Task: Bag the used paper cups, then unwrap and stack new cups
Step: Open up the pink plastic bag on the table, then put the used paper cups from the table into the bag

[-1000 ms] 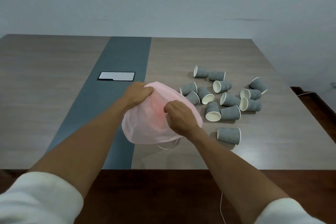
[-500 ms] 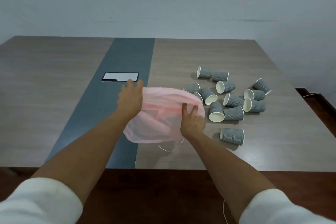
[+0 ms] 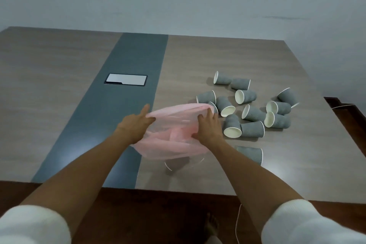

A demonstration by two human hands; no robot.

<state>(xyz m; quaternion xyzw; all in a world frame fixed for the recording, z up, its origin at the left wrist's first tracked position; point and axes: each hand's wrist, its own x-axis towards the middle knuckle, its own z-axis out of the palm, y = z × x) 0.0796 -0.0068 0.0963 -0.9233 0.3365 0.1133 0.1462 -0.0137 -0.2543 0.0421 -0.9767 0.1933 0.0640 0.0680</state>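
A bag (image 3: 170, 144) is held above the table (image 3: 59, 105) between the left hand (image 3: 136, 125) and right hand (image 3: 209, 127). Right of it lie the paper cups (image 3: 255, 109) (all on their sides), one (image 3: 250, 153) nearer the front edge. A panel (image 3: 126, 80) sits behind-left.

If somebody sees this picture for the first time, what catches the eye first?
The pink plastic bag, stretched open between the left hand and right hand at the table's middle. Just right of it lies a cluster of tipped grey paper cups.
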